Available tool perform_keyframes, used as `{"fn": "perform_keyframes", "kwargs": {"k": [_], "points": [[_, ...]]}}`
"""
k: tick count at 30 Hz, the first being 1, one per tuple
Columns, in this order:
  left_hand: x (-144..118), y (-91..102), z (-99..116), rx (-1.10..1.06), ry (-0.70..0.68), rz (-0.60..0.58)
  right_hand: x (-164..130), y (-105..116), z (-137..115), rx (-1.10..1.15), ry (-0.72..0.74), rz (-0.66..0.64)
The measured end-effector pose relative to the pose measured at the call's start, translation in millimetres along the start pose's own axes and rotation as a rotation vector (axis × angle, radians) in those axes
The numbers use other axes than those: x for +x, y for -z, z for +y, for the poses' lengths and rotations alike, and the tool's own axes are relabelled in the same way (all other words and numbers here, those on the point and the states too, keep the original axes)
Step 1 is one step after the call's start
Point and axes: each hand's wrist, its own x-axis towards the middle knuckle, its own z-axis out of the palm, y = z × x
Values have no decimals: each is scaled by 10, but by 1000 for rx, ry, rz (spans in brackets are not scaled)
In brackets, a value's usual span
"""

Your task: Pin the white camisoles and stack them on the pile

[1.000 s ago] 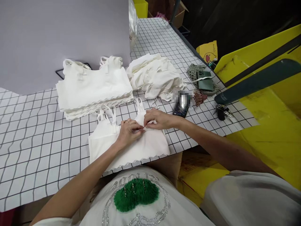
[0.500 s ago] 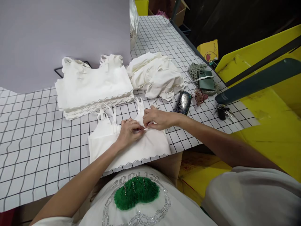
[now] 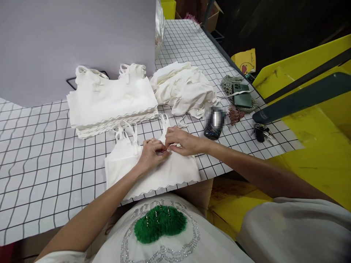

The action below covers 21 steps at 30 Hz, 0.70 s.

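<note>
Pinching at the upper middle of a white camisole top [image 3: 153, 171], both hands are working at one small spot on the fabric. The left hand [image 3: 152, 155] is closing its fingers [image 3: 161, 152] on a bit of the neckline, and the right hand [image 3: 182, 140] is meeting it from the other side, its fingers clenched on what looks like a thin strap end or thread; which of the two it is cannot be told. The top is lying flat on the gridded counter [image 3: 41, 153], at its near edge, straps pointing away from the person and scalloped hem nearest the body.

Judging from this, the step in hand is a fine adjustment or check at the neckline of this single piece. The next move is calling for a steady, small pull with the fabric kept flat, so the top is not dragging off the counter edge.

Just beyond the straps a neat stack of folded tops [image 3: 112, 100] is sitting, and beside it to the right a loose heap of white garments [image 3: 183, 87]. Farther right are lying a dark case [image 3: 214, 124], a green phone [image 3: 241, 98] and a bunch of keys [image 3: 260, 131].
</note>
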Motion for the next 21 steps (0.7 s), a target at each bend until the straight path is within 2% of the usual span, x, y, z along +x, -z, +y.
{"fn": "perform_keyframes", "kwargs": {"k": [2, 4, 7, 10, 12, 16, 21], "points": [[4, 1, 10, -25, 15, 13, -1, -13, 21, 12, -14, 44], [11, 1, 31, -23, 31, 8, 47, 70, 70, 41, -56, 25], [25, -3, 66, 26, 41, -19, 215, 344, 178, 96, -135, 3], [34, -1, 80, 73, 34, -44, 429, 642, 264, 72, -158, 54], [34, 7, 76, 89, 30, -55, 550, 762, 301, 20, -163, 85], [31, 7, 62, 114, -3, -50, 682, 783, 393, -93, -176, 93], [68, -17, 70, 172, 5, -43, 662, 725, 541, -187, -209, 112]]}}
